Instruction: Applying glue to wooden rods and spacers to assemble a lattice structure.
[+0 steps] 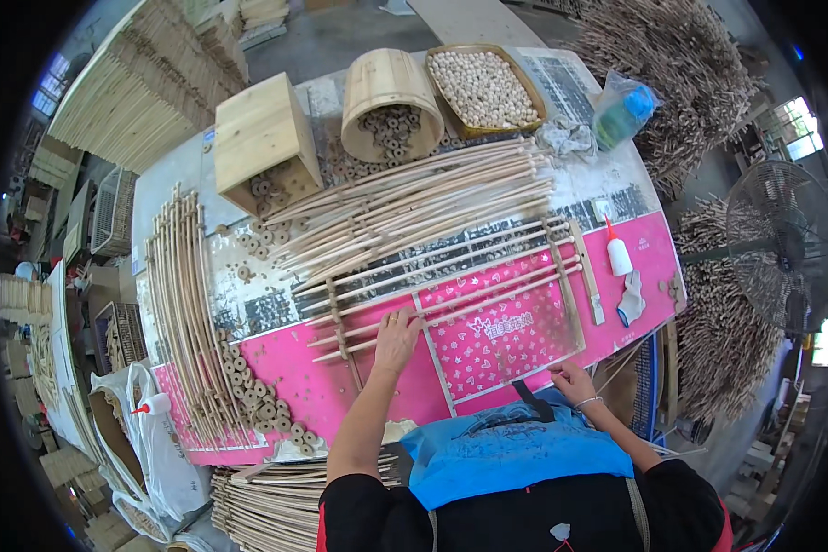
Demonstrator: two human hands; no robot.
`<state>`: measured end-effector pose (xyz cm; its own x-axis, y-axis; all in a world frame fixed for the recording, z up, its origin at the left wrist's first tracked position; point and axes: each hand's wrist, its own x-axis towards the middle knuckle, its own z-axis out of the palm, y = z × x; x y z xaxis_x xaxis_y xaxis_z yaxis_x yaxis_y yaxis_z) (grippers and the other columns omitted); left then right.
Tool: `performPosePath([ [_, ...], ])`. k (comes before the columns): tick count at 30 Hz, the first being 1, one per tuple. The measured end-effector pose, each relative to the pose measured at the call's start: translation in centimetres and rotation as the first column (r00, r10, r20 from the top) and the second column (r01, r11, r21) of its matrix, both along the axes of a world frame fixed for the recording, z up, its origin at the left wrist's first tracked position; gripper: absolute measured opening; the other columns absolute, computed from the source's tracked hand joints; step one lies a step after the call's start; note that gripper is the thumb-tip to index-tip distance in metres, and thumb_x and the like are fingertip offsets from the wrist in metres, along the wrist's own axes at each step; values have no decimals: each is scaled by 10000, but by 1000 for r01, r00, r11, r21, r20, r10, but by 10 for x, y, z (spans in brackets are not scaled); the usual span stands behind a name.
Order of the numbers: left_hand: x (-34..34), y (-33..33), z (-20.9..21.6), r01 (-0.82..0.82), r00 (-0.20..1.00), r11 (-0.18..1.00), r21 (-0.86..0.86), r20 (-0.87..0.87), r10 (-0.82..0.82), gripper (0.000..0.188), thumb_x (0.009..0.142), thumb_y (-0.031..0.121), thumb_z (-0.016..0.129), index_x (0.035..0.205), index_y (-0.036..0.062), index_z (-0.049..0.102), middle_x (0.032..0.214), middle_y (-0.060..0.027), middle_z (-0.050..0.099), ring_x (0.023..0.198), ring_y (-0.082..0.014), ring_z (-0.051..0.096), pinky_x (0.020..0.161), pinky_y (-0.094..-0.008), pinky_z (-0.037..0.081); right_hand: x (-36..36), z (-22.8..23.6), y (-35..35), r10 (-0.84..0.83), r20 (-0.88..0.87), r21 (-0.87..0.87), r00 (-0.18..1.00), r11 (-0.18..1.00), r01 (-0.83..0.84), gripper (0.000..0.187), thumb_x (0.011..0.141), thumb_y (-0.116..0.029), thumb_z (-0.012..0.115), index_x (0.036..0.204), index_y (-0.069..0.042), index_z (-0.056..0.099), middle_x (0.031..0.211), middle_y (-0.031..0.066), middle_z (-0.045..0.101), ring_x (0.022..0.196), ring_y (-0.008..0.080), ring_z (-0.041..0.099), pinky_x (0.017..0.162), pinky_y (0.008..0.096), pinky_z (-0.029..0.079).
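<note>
On the pink part of the table lies a frame of several long thin wooden rods (451,299), set through a crosspiece (336,317) at the left and another crosspiece (561,285) at the right. My left hand (398,340) is closed over one of the nearer rods, just right of the left crosspiece. At the table's front edge, my right hand (572,382) has its fingers bent together beside the blue apron (488,446); what it pinches, if anything, is too small to tell. A flat wooden strip (587,276) lies right of the frame.
Behind the frame rests a heap of rods (414,202); more assembled rods (184,313) lie left. Wooden rings (258,396) are scattered nearby. A wooden box (267,138), a wooden bucket (391,92), a basket of beads (488,87) and a glue bottle (619,253) stand around.
</note>
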<state>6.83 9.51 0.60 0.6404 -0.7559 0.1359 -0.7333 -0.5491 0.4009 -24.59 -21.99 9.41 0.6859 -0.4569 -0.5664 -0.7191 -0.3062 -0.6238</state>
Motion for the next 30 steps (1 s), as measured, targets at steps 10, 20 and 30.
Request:
performPosePath([
  [10, -18, 103, 102, -119, 989, 986, -117, -105, 107, 190, 886, 167, 672, 1074, 140, 675, 1189, -75, 607, 1072, -287, 618, 880, -452, 493, 7, -34, 7, 283, 45, -99, 958, 955, -278, 278, 899, -174, 714, 1143, -43, 738, 986, 141, 743, 877, 261, 712, 810, 377, 561],
  [20, 17, 407, 198, -777, 526, 552, -303, 171, 833, 128, 879, 65, 722, 1000, 33, 699, 1117, -152, 666, 1001, -369, 647, 854, -461, 509, 64, -64, 27, 482, -125, 23, 867, 875, -483, 259, 873, -240, 777, 1071, -72, 774, 932, 115, 768, 822, 226, 731, 749, 362, 579],
  [30, 160, 566, 47, -935, 215, 218, -280, 42, 976, 209, 836, 100, 768, 1035, 53, 723, 986, -133, 620, 905, -328, 634, 829, -470, 505, 88, -70, 64, 441, -283, -58, 851, 878, -474, 244, 871, -201, 755, 1075, -72, 792, 861, 91, 763, 776, 189, 722, 734, 346, 580],
])
